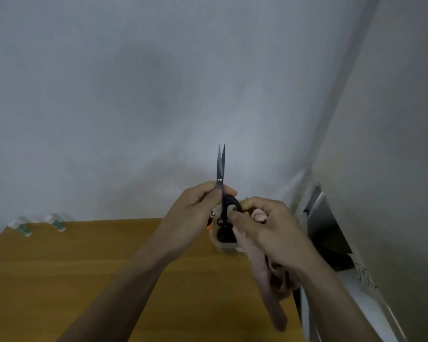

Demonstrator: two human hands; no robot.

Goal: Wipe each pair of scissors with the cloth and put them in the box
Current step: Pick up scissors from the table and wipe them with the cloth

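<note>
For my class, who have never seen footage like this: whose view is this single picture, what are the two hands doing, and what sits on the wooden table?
There is no machine here. A person wears a camera on the head, so you look forward and down along their own arms. The left hand pinches a pair of black-handled scissors near the pivot, blades pointing up and slightly parted. The right hand grips a pale pink cloth, bunched against the scissor handles, its loose end hanging down. Behind the hands, on the wooden table, stands a small translucent box with dark handles inside, seemingly scissors. At the table's far left edge lie two small clear objects, too blurred to name. A grey wall fills the background.
</note>
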